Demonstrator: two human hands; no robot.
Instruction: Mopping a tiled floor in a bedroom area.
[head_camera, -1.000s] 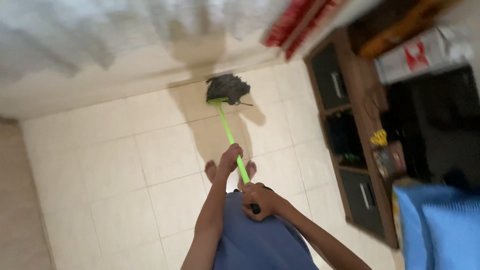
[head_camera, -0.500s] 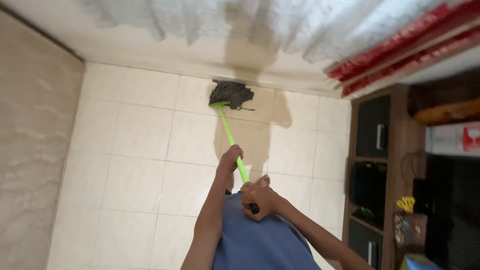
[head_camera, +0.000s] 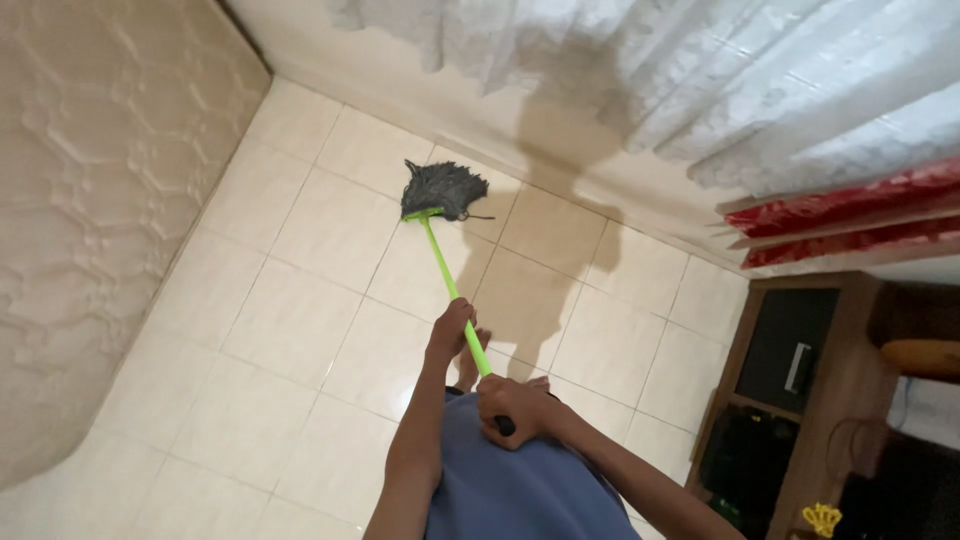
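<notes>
Midway through mopping a tiled floor: left hand wrapped fully round the green mop handle partway down, right hand closed tight over its dark top end, close to the blue-clad body. Grey mop head pressed flat on the tiles at twelve o'clock, near the base of the curtained wall, textured wall at nine o'clock, brown cabinet at four. Next stroke, judged from here, needing a steady pull or sideways sweep with both grips kept firm.
</notes>
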